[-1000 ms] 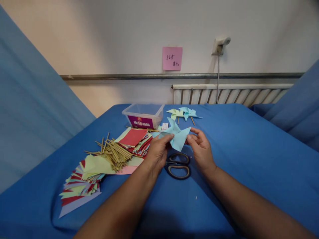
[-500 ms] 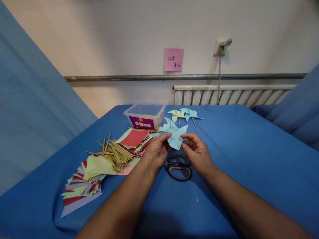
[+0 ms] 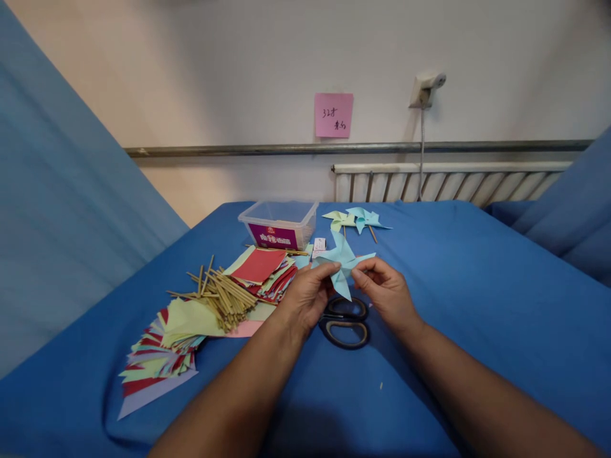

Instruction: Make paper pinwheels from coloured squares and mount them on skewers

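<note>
Now, left hand (image 3: 305, 296) and right hand (image 3: 387, 294) pinching light-blue paper pinwheel (image 3: 342, 261), fingers clamped on its folds, above black scissors (image 3: 346, 321)

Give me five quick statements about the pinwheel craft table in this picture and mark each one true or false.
1. Both hands hold a light blue paper pinwheel. True: the left hand and the right hand pinch it from either side.
2. The scissors lie on the blue cloth below the hands. True.
3. The clear plastic box sits at the near edge of the table. False: it is at the far side, near the wall.
4. The wooden sticks are stacked inside the box. False: they lie in a loose pile on the paper sheets to the left.
5. Two finished pinwheels lie beyond the hands. True.
</note>
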### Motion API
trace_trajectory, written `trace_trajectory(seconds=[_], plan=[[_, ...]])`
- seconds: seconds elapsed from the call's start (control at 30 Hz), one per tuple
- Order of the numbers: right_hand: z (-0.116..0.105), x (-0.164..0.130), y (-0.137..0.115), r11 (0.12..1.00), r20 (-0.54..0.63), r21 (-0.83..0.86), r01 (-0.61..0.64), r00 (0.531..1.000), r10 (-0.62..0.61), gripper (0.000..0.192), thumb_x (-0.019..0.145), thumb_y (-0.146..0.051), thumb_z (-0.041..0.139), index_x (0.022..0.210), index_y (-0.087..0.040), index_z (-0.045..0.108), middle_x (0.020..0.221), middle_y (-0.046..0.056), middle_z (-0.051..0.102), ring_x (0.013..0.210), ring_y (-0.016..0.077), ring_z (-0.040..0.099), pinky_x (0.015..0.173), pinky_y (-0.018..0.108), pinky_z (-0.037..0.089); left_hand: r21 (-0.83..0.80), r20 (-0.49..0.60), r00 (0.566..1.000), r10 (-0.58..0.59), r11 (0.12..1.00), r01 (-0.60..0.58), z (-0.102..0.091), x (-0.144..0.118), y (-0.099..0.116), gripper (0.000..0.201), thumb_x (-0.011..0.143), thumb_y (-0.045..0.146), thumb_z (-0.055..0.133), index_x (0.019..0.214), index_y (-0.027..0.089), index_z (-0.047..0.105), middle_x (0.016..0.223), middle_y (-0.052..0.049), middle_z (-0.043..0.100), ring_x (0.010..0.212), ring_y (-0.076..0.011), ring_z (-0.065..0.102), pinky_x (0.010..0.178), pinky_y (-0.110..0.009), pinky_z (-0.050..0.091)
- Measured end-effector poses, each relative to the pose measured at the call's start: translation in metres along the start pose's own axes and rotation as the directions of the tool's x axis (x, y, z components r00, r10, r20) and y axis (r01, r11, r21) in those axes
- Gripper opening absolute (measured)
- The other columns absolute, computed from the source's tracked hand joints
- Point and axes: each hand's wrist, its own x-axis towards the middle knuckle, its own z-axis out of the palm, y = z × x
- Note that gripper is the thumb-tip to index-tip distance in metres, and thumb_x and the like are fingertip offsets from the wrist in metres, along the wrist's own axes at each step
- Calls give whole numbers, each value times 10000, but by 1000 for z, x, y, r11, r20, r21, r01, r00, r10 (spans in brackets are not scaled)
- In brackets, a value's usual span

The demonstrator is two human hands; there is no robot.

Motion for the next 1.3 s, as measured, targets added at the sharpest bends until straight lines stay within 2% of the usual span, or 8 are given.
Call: trace_trajectory(seconds=[0.17,0.33,0.7,1.3], plan=[[2,1,2,999,-95,-17,-32,995,30,286,727,-464,722,697,-214,586,726,-1,607,576,121,512,532,255,434,25,-11,1000,7,1000,-7,0,1,-7,276,581,177,785,837,127,693,765,-45,703,655,-151,632,643,-268,523],[2,2,5,997,-147,-60,-58,988,48,273,734,-446,704,676,-219,563,609,-19,586,552,134,518,525,259,423,43,-21,1000,-4,999,5,-3,5,-12,279,584,199,805,828,126,691,756,-40,694,641,-146,620,636,-275,516],[1,1,9,991,-167,-124,-46,986,25,245,733,-408,688,663,-215,554,658,-2,604,584,142,529,531,263,413,75,-36,999,-6,997,8,-3,5,-13,286,567,199,816,811,136,681,736,-26,680,620,-135,614,616,-264,511],[0,2,13,984,-157,-155,-89,985,64,279,725,-438,670,683,-184,564,775,23,642,568,117,534,533,256,421,80,-28,999,34,996,-31,-1,6,-15,275,537,179,800,788,121,701,725,-39,694,595,-135,615,588,-252,503]])
